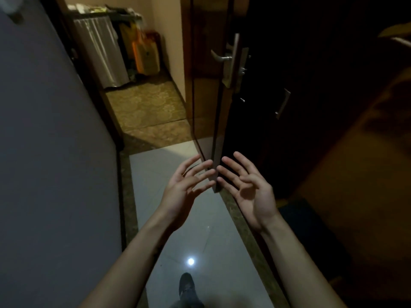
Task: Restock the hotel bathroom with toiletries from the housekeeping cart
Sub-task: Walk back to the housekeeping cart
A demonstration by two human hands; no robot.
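One blurry cart, partly hidden

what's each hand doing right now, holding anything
Left hand: open, fingers spread, palm up, holding nothing.
Right hand: open, fingers spread, palm up, holding nothing.

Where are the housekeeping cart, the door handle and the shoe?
housekeeping cart point(100, 50): head view, its grey side panel.
door handle point(219, 57): head view, the lever arm.
shoe point(186, 283): head view, its toe.
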